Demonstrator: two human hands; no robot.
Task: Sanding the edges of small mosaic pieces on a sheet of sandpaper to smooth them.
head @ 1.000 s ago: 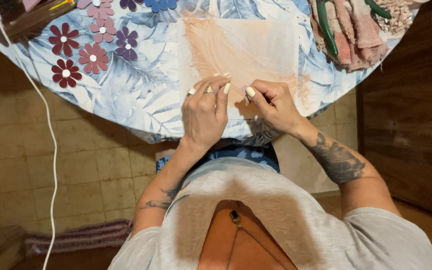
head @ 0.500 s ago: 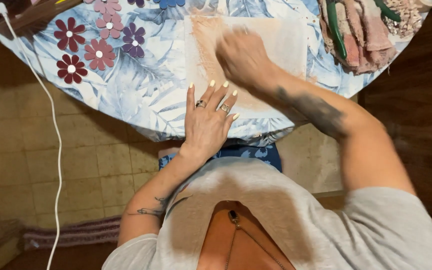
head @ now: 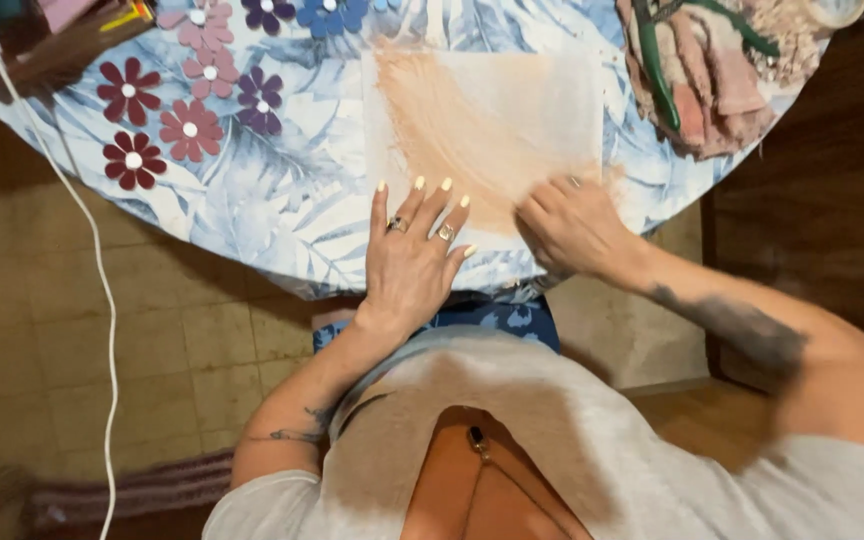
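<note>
A white cable (head: 82,250) hangs down at the far left, past the table's edge. Cut-out flowers (head: 187,95) in red, pink and purple lie on the left of the leaf-print tablecloth (head: 282,200). In the middle lies a pale sheet (head: 492,120), smeared orange-tan from its far left corner down to its near right edge.

The left hand (head: 414,258) lies flat and open, fingers spread, palm on the cloth and fingertips on the sheet's near edge, pinning it. The right hand (head: 572,225) is curled at the sheet's near right corner; it looks blurred, and I cannot tell whether it grips anything. On the far right sit a heap of pinkish rags (head: 722,80) and green-handled pliers (head: 652,60).

The step in hand seems to be rubbing colour across the sheet while the other hand steadies it. The sheet's far right part is still pale, so the next stroke would call for reaching up there with the sheet kept pinned.

Half a second earlier the right hand was up at the sheet's far left; it has since swept down to the near right corner. The left hand has barely shifted.
</note>
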